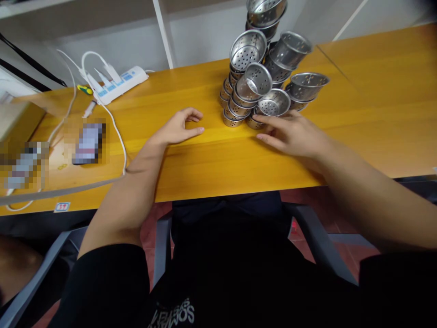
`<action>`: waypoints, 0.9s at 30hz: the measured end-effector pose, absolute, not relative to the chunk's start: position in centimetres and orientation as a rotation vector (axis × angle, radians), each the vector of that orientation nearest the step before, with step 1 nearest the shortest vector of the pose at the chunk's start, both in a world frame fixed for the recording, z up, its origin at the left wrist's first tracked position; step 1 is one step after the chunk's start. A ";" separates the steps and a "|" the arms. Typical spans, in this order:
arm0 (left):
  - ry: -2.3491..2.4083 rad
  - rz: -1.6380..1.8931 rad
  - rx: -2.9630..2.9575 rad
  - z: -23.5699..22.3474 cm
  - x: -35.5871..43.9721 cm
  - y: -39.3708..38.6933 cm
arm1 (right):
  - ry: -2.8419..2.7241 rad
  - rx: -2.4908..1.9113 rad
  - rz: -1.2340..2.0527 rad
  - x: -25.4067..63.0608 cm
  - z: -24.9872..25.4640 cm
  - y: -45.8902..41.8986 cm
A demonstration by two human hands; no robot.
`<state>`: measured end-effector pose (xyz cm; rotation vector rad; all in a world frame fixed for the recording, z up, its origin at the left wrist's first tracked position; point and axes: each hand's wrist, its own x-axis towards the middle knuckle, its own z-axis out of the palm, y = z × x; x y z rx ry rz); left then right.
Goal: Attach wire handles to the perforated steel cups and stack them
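Note:
Several perforated metal cups [254,83] are nested in stacks on the wooden table, in front of me and a little to the right. My left hand [182,126] rests on the table to the left of them, its fingers curved and thumb apart, with nothing in it. Right at the front of the stacks is my right hand [287,134]. Its index fingertip meets the rim area of a low front cup [273,104], while the thumb stays apart below. Whether the finger presses on that cup I cannot tell.
A white power strip [123,84] with plugs and cables lies at the back left. Nearer me are a blurred phone [89,143] and a second blurred device [23,166]. A cardboard-coloured box [20,120] sits at the far left. A white cable [118,132] loops beside my left forearm.

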<state>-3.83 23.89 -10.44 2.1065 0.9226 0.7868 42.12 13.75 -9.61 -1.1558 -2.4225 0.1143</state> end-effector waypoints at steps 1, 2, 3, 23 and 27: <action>0.921 0.786 2.107 -10.4 -3.8 23.9 | -2.423 -1.159 0.118 42.1 -9.6 13.8; 0.919 0.787 2.108 -10.4 -3.8 23.8 | -2.422 -1.158 0.121 42.1 -9.5 13.9; 0.916 0.788 2.108 -10.4 -3.7 23.8 | -2.420 -1.152 0.122 42.1 -9.5 14.0; 0.895 0.778 2.136 -10.5 -3.7 23.7 | -2.455 -1.133 0.137 42.5 -8.9 15.3; 0.894 0.782 2.133 -10.6 -3.7 23.8 | -2.449 -1.144 0.159 42.2 -8.6 15.5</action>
